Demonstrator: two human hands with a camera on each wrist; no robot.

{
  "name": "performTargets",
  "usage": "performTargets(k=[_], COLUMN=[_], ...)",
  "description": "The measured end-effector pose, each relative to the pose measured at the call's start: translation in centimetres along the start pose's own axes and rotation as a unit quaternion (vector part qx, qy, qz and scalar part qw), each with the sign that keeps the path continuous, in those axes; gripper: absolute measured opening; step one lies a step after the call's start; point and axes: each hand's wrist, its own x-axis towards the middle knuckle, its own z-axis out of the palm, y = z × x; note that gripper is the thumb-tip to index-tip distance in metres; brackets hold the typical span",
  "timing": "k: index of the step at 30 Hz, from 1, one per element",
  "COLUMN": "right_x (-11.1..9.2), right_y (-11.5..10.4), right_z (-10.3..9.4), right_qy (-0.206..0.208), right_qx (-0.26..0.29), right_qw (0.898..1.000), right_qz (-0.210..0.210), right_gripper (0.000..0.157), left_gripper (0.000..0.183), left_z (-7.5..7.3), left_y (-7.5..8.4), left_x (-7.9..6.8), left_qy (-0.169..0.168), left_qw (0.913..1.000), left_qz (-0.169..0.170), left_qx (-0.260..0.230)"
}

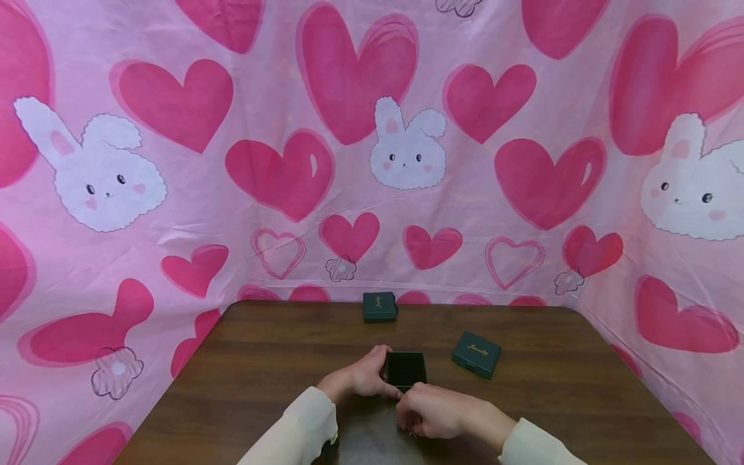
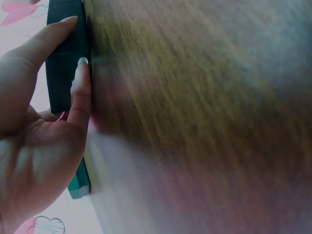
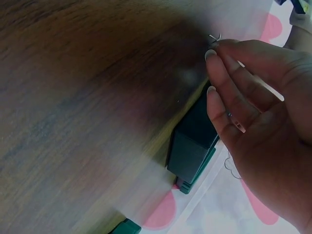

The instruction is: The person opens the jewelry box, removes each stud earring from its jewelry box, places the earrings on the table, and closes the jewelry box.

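Note:
A small dark green jewelry box [image 1: 407,371], showing a black inside, sits on the table in front of me. My left hand [image 1: 368,374] grips its left side; in the left wrist view the thumb lies along the box wall [image 2: 66,73] and another finger runs low beside it. Just in front of the box, my right hand [image 1: 433,411] pinches a small, thin silvery piece of jewelry [image 3: 215,37] between thumb and index finger. Only its tips stick out past the fingers, so I cannot tell its exact kind.
Two more dark green boxes with gold lettering rest on the brown wooden table [image 1: 279,361]: one box [image 1: 380,307] at the far edge, another box [image 1: 476,354] to the right. A pink cloth [image 1: 407,213] with hearts and rabbits hangs around the table.

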Motion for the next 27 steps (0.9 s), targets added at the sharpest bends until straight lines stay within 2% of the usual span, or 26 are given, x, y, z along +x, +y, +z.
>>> performTargets(k=[14, 27], right_x=[-0.1, -0.7], right_y=[0.0, -0.1], right_z=[-0.9, -2.2], right_qy=[0.012, 0.038], right_qx=[0.009, -0.001], right_qw=[1.000, 0.997], right_qz=[0.010, 0.065], right_gripper=[0.013, 0.009], left_gripper=[0.067, 0.067], left_z=[0.1, 0.1], left_y=[-0.1, -0.1], left_x=[0.0, 0.1], left_qy=[0.003, 0.001], left_qw=[0.9998, 0.9999], left_qz=[0.005, 0.006], left_qx=[0.017, 0.012])
